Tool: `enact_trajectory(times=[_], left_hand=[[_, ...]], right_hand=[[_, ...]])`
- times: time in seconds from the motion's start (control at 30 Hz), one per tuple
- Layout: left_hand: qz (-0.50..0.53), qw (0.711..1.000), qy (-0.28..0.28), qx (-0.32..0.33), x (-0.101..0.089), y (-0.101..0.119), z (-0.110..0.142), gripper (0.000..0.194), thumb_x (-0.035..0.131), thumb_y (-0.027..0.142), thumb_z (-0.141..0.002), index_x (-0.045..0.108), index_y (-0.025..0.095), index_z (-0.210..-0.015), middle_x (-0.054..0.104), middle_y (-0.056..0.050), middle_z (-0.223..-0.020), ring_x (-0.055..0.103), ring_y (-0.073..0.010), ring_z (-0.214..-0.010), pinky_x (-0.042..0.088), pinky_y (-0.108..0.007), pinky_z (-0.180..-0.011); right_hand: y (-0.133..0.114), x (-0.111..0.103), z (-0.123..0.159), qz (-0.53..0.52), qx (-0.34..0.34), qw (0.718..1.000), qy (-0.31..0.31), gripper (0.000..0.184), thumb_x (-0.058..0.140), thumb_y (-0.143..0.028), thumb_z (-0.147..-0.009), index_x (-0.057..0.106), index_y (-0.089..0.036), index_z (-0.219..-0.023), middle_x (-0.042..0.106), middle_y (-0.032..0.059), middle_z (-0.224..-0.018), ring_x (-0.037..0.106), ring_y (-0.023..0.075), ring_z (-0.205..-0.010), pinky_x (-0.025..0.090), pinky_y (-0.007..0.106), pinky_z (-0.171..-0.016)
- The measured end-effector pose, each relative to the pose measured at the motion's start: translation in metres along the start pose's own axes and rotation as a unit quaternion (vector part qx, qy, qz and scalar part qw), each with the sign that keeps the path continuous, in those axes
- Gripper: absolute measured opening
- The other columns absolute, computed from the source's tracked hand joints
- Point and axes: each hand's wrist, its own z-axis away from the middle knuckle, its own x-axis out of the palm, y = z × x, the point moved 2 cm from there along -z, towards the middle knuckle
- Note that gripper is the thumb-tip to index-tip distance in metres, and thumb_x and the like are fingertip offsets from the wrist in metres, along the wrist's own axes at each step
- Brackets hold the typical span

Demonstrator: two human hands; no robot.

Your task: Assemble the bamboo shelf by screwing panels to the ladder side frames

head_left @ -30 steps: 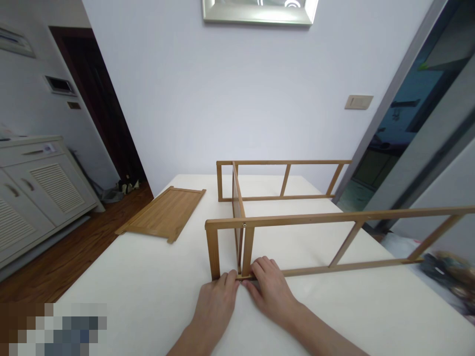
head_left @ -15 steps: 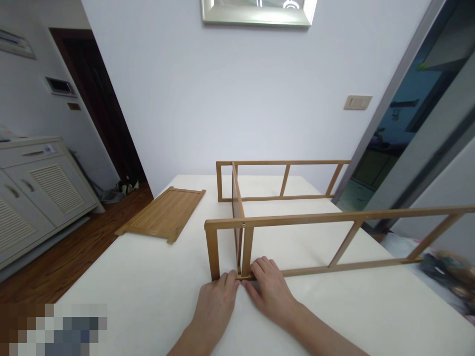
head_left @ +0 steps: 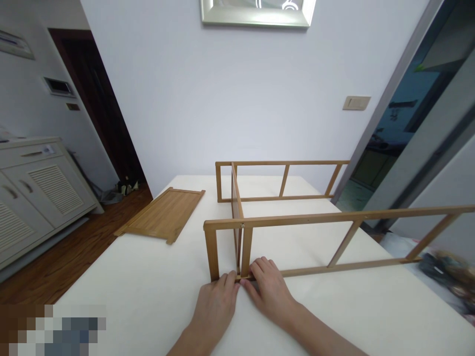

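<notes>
A wooden shelf frame rests on its side on the white table (head_left: 141, 277). Its near side frame (head_left: 297, 220) and far side frame (head_left: 260, 163) stand on edge, joined near their left ends by an upright wooden shelf board (head_left: 236, 198). My left hand (head_left: 218, 299) has its fingers curled over the near frame's bottom rail, left of the joint. Just right of the joint, my right hand (head_left: 270, 291) grips the same rail, thumb in front and fingers behind. Both thumbs are close to the joint. Part of the rail is hidden under my hands.
Another wooden panel (head_left: 166, 215) lies flat on the table's left side. A pale wall (head_left: 260, 99) stands behind the far edge. A white cabinet (head_left: 40, 183) is at the left, and a pile of blurred items (head_left: 445, 277) is beyond the right edge.
The view has shifted very slightly. Both hands keep the same hold on the bottom rail, and the frame and loose panel stay in place.
</notes>
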Motion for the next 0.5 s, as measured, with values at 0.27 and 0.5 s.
enact_trajectory(times=[0.27, 0.5], left_hand=[[-0.026, 0.999, 0.029, 0.008, 0.0031, 0.0000, -0.0002, 0.019, 0.043, 0.015, -0.098, 0.061, 0.020, -0.103, 0.070, -0.001, -0.078, 0.068, -0.0136, -0.061, 0.045, -0.022, -0.052], [-0.006, 0.999, 0.040, 0.012, 0.0023, -0.0009, 0.0010, 0.023, 0.041, 0.015, -0.097, 0.061, 0.020, -0.108, 0.071, -0.002, -0.082, 0.068, -0.0143, -0.062, 0.047, -0.023, -0.055]], right_hand=[[-0.0009, -0.0009, 0.0007, 0.007, 0.001, 1.000, 0.000, 0.011, 0.060, -0.021, -0.085, 0.049, -0.021, -0.084, 0.057, 0.0037, -0.086, 0.049, 0.0209, -0.081, 0.037, 0.035, -0.072], [-0.0014, -0.0051, 0.0017, -0.034, 0.005, 0.999, 0.013, 0.013, 0.059, -0.016, -0.082, 0.053, -0.020, -0.092, 0.060, 0.0057, -0.091, 0.052, 0.0223, -0.084, 0.042, 0.036, -0.075]])
